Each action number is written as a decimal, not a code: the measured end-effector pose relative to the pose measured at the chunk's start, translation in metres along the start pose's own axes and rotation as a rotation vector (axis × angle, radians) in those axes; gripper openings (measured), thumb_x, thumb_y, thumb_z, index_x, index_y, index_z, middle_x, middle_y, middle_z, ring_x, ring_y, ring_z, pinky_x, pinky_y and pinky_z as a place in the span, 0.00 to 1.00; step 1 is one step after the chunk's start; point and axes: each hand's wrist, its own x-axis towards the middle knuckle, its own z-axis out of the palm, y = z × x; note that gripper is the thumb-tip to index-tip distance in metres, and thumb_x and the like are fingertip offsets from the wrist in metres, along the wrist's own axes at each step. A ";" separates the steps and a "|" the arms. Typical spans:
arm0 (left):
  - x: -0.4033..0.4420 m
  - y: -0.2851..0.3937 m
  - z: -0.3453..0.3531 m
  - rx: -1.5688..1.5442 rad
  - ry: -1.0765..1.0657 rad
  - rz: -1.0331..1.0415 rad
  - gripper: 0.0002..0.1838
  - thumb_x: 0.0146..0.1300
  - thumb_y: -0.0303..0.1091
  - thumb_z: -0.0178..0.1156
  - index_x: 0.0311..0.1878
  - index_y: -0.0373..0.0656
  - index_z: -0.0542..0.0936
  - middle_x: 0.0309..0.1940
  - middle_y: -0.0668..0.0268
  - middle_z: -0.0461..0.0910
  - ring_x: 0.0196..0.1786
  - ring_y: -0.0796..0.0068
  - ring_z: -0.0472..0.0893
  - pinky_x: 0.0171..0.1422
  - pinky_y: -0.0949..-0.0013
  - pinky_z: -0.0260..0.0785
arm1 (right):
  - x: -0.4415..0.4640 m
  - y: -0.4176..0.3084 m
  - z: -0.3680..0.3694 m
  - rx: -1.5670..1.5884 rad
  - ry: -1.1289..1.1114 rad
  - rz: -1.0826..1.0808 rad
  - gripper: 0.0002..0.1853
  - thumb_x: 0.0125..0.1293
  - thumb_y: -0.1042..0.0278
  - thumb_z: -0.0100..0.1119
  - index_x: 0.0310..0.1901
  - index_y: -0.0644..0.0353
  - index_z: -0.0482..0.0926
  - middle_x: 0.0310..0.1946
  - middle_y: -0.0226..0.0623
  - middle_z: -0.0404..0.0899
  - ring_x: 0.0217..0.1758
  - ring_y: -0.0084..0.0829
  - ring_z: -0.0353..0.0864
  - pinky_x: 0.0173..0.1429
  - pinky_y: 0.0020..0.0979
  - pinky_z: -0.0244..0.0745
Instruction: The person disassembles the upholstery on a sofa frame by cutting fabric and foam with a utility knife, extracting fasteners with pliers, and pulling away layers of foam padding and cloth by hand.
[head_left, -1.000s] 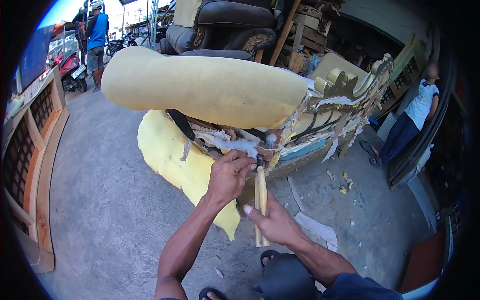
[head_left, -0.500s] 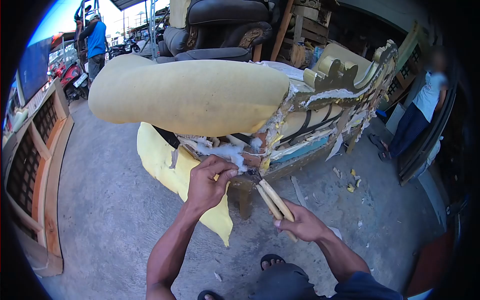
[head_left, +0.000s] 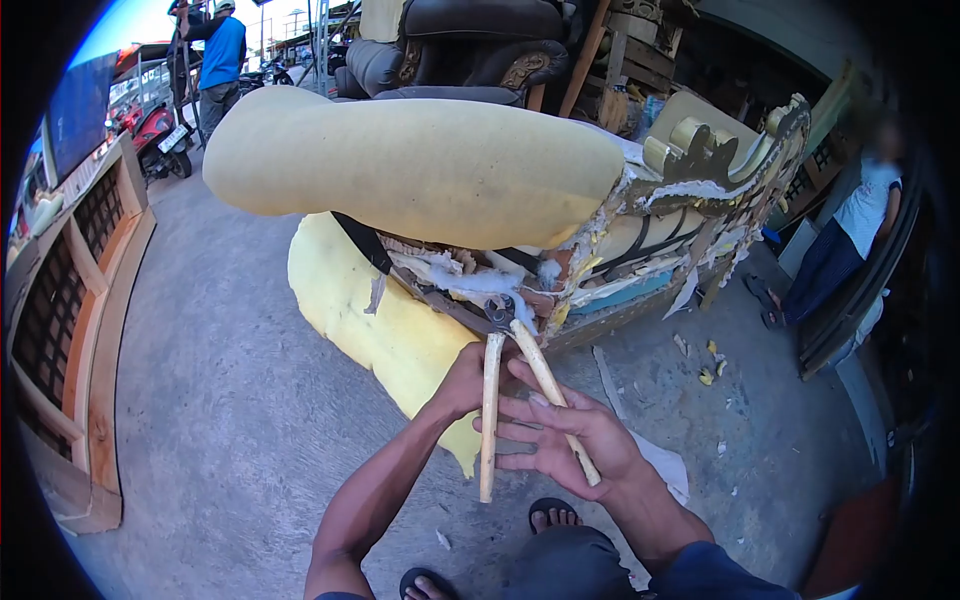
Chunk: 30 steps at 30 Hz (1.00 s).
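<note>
A pair of pincers (head_left: pixel 541 368) with long pale handles points at the torn lower edge of a stripped sofa (head_left: pixel 585 318), its dark jaws among white stuffing (head_left: pixel 482 283). The two handles stand wide apart. My right hand (head_left: pixel 585 440) holds the pincers, one handle lying across the palm and the fingers stretched towards the other. Just below the sofa's edge, my left hand (head_left: pixel 468 382) is close behind the left handle; its fingers are mostly hidden. Above both hands bulges the sofa's padded yellow foam arm (head_left: pixel 410 170). A loose sheet of yellow foam (head_left: pixel 360 330) hangs down beside my left hand.
A wooden lattice frame (head_left: pixel 85 350) stands at the left. Behind the sofa is a dark leather armchair (head_left: pixel 480 25). One person (head_left: pixel 850 225) stands at the right, another (head_left: pixel 222 60) at the far left. Scraps (head_left: pixel 706 377) lie on the concrete floor (head_left: pixel 230 400).
The pincers' handles have spread apart, and my right hand's fingers have stretched out. My left hand has moved right and down from the stuffing to behind the handles. The view has shifted slightly.
</note>
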 end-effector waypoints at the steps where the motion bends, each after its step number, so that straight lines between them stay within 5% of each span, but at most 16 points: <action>1: -0.002 0.001 -0.003 0.016 0.003 -0.024 0.20 0.65 0.31 0.64 0.60 0.35 0.82 0.48 0.58 0.87 0.49 0.69 0.85 0.58 0.66 0.77 | 0.001 -0.001 0.004 -0.007 0.001 0.002 0.31 0.77 0.71 0.51 0.79 0.54 0.56 0.71 0.57 0.66 0.74 0.57 0.67 0.72 0.66 0.65; 4: -0.007 0.001 -0.011 0.050 -0.074 -0.204 0.18 0.69 0.36 0.63 0.57 0.36 0.84 0.43 0.59 0.87 0.44 0.71 0.84 0.53 0.66 0.77 | 0.002 -0.006 0.014 -0.082 0.070 -0.021 0.29 0.78 0.69 0.50 0.77 0.54 0.58 0.69 0.55 0.69 0.71 0.56 0.72 0.69 0.66 0.69; 11: -0.006 0.013 -0.011 -0.018 -0.047 -0.097 0.15 0.73 0.36 0.58 0.55 0.37 0.85 0.40 0.62 0.87 0.42 0.76 0.83 0.51 0.68 0.75 | 0.008 -0.007 0.023 -0.354 0.213 -0.026 0.23 0.78 0.68 0.51 0.71 0.57 0.63 0.62 0.50 0.75 0.65 0.49 0.79 0.58 0.62 0.79; 14: -0.007 0.002 -0.016 0.041 -0.005 -0.086 0.17 0.73 0.39 0.59 0.53 0.34 0.85 0.41 0.65 0.87 0.42 0.77 0.82 0.52 0.69 0.74 | 0.011 -0.010 -0.006 -0.673 0.381 0.145 0.20 0.77 0.67 0.53 0.66 0.60 0.66 0.53 0.47 0.81 0.56 0.42 0.83 0.50 0.53 0.82; 16: -0.010 0.000 -0.020 0.074 -0.027 -0.053 0.17 0.76 0.40 0.57 0.52 0.34 0.84 0.41 0.65 0.87 0.42 0.78 0.82 0.52 0.70 0.74 | 0.010 -0.020 -0.033 -1.709 0.418 -0.070 0.21 0.73 0.61 0.54 0.60 0.65 0.67 0.40 0.51 0.82 0.42 0.54 0.86 0.43 0.51 0.81; 18: -0.012 0.002 -0.019 0.077 0.027 -0.036 0.18 0.77 0.40 0.56 0.52 0.34 0.84 0.38 0.66 0.86 0.40 0.78 0.81 0.50 0.71 0.74 | 0.019 -0.042 -0.072 -2.145 0.445 -0.296 0.19 0.69 0.64 0.56 0.55 0.65 0.67 0.39 0.57 0.80 0.41 0.63 0.83 0.41 0.56 0.77; 25: -0.006 0.018 -0.030 -0.119 0.323 -0.056 0.19 0.79 0.43 0.54 0.51 0.36 0.84 0.35 0.67 0.82 0.36 0.79 0.80 0.45 0.73 0.74 | 0.053 -0.072 -0.137 -2.382 0.348 -0.509 0.19 0.62 0.72 0.57 0.55 0.65 0.68 0.43 0.55 0.80 0.37 0.61 0.84 0.39 0.58 0.78; 27: -0.002 0.020 -0.030 -0.132 0.351 -0.018 0.18 0.79 0.43 0.53 0.53 0.37 0.82 0.35 0.67 0.81 0.36 0.78 0.80 0.43 0.73 0.74 | 0.075 -0.071 -0.167 -2.402 0.269 -0.909 0.20 0.61 0.76 0.56 0.56 0.64 0.69 0.44 0.52 0.80 0.33 0.58 0.83 0.40 0.58 0.78; 30: -0.003 0.030 -0.031 -0.199 0.425 -0.043 0.18 0.78 0.43 0.53 0.54 0.38 0.81 0.36 0.67 0.81 0.36 0.78 0.80 0.43 0.72 0.75 | 0.077 -0.063 -0.167 -2.355 0.346 -1.053 0.21 0.61 0.77 0.56 0.57 0.64 0.70 0.45 0.50 0.79 0.37 0.57 0.82 0.46 0.57 0.78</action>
